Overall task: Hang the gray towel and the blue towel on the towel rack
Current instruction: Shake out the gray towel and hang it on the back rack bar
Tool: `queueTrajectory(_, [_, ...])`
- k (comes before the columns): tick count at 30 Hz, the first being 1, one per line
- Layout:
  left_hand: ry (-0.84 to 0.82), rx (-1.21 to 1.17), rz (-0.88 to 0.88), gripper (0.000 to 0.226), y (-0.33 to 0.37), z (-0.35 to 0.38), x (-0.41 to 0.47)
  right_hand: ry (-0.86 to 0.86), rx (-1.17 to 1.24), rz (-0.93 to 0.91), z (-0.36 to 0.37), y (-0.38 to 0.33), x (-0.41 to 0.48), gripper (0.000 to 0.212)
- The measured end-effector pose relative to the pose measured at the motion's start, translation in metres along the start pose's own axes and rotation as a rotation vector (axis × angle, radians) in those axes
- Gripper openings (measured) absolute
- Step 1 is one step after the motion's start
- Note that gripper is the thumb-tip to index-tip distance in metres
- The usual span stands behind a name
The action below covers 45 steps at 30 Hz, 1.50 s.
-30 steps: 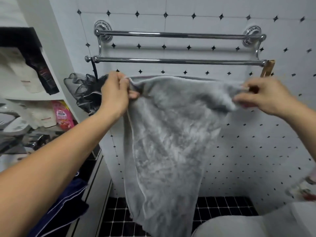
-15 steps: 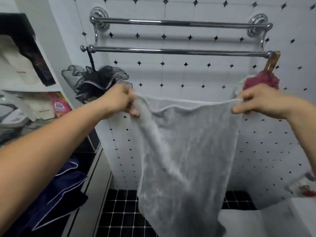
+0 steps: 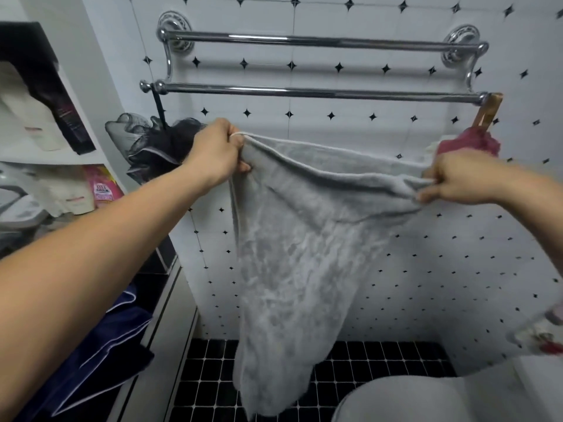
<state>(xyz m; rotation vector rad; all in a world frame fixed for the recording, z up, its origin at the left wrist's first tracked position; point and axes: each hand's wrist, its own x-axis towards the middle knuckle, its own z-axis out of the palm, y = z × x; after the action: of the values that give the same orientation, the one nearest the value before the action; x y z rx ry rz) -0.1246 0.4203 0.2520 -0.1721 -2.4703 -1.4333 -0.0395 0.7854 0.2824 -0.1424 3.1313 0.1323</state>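
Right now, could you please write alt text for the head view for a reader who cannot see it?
A person's left hand and right hand grip the top corners of a gray towel, holding it spread below a chrome two-bar towel rack, not yet hung. A blue towel lies lower left; a black mesh sponge hangs from the rack's left end.

Left hand (image 3: 217, 153), right hand (image 3: 457, 178), apparently clenched
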Motion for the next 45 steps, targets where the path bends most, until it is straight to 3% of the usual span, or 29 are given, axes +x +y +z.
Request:
queueTrajectory(3, [0.052,0.031,-0.003,0.019,0.0,-0.005,0.007,-0.686,0.456,-0.237,0.031,-0.032,-0.03,0.033])
queueTrajectory(4, [0.056,0.045,-0.002,0.019,0.001,-0.007,0.009,-0.794,0.538,-0.274,0.042,-0.038,-0.036,0.033])
queueTrajectory(5, [0.053,0.056,0.003,0.017,0.0,-0.008,0.01,-0.726,0.525,-0.278,0.047,-0.035,-0.032,0.035])
queueTrajectory(7, [0.035,0.073,0.015,0.015,-0.001,-0.005,0.011,-0.248,0.358,-0.079,0.042,-0.016,-0.012,0.034])
queueTrajectory(8, [0.032,0.084,0.022,0.015,-0.001,-0.003,0.012,-0.091,0.3,0.056,0.038,-0.006,-0.003,0.035])
queueTrajectory(9, [0.032,0.1,0.032,0.015,-0.002,-0.002,0.013,-0.059,0.358,0.071,0.039,0.001,0.002,0.038])
queueTrajectory(12, [0.044,0.104,0.018,0.018,-0.006,-0.006,0.016,-0.467,0.627,-0.168,0.049,-0.011,-0.015,0.035])
queueTrajectory(13, [0.056,0.095,0.002,0.02,-0.007,-0.008,0.017,-0.449,0.616,-0.175,0.053,-0.013,-0.016,0.041])
queueTrajectory(15, [0.044,0.088,-0.02,0.019,-0.011,-0.01,0.019,-0.123,0.512,-0.033,0.047,-0.002,-0.001,0.052])
queueTrajectory(17, [0.0,0.109,-0.021,0.02,-0.013,-0.007,0.018,0.053,0.486,0.094,0.036,0.006,0.01,0.043])
queueTrajectory(20, [-0.018,0.128,-0.043,0.027,-0.019,-0.004,0.017,-0.189,0.706,-0.19,0.035,-0.014,-0.002,0.04])
queueTrajectory(22, [-0.011,0.135,-0.066,0.029,-0.025,-0.006,0.017,-0.262,0.739,-0.275,0.039,-0.025,-0.009,0.027])
queueTrajectory(24, [-0.031,0.146,-0.088,0.028,-0.029,-0.007,0.014,-0.196,0.671,-0.219,0.044,-0.017,0.0,0.013])
queueTrajectory(28, [-0.09,0.217,-0.062,0.025,-0.033,0.002,0.004,-0.105,0.333,-0.124,0.049,0.0,0.017,0.028])
queueTrajectory(30, [-0.112,0.226,-0.04,0.024,-0.033,0.009,-0.001,-0.004,0.276,-0.064,0.045,0.012,0.023,0.031])
queueTrajectory(33, [-0.142,0.205,-0.049,0.023,-0.042,0.015,-0.004,0.052,0.451,0.055,0.041,0.031,0.029,0.018])
queueTrajectory(37, [-0.137,0.114,-0.128,0.018,-0.054,0.017,0.004,-0.015,0.597,0.059,0.046,0.033,0.029,0.032])
queueTrajectory(41, [-0.098,-0.009,-0.201,0.019,-0.048,0.015,0.015,0.1,0.862,0.085,0.038,0.049,0.031,0.024])
queueTrajectory(45, [-0.088,-0.202,-0.275,0.018,-0.03,0.014,0.018,0.159,1.161,0.069,0.039,0.058,0.037,0.032])
